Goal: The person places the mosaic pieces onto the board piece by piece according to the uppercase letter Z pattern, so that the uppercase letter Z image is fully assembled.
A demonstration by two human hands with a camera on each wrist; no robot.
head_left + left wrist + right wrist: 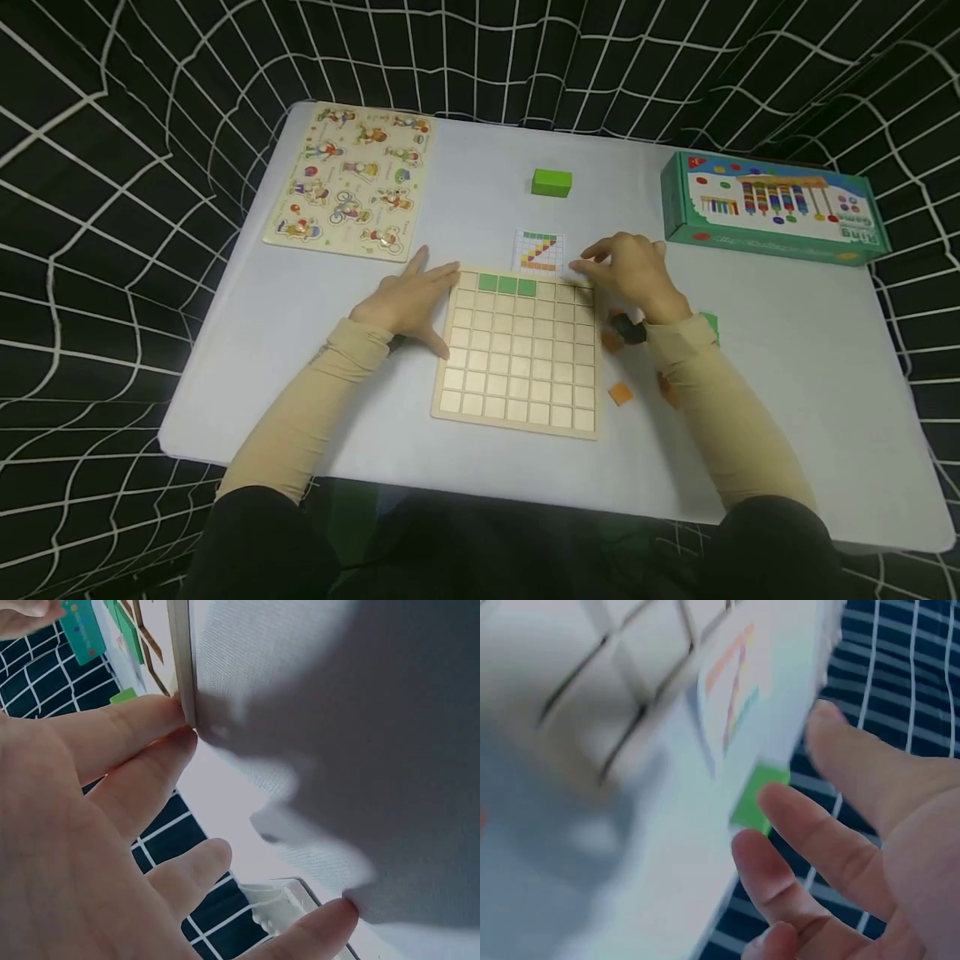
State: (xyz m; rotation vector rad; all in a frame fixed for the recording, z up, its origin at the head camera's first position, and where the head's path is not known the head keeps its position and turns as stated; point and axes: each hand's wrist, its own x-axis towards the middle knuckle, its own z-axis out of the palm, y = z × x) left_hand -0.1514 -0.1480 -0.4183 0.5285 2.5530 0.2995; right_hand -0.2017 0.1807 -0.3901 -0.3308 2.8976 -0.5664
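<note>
A pale wooden grid board [498,362] lies on the table, with three green square tiles [507,285] side by side in its top row. My left hand [401,304] is spread at the board's left side; in the left wrist view, fingertips touch the board's edge [184,667]. Just past the top right corner hovers my right hand [636,273], its fingers slightly bent and apart, nothing between them in the right wrist view. Close to its fingertips, a pattern card [551,260] printed with a coloured zigzag lies against the board's far edge.
Loose orange tiles [620,393] lie right of the board, some partly under the right forearm, along with a green piece [711,327]. Farther back are a green block [551,183], a picture puzzle board [360,183] and a teal toy box [772,204]. Black netting surrounds the table.
</note>
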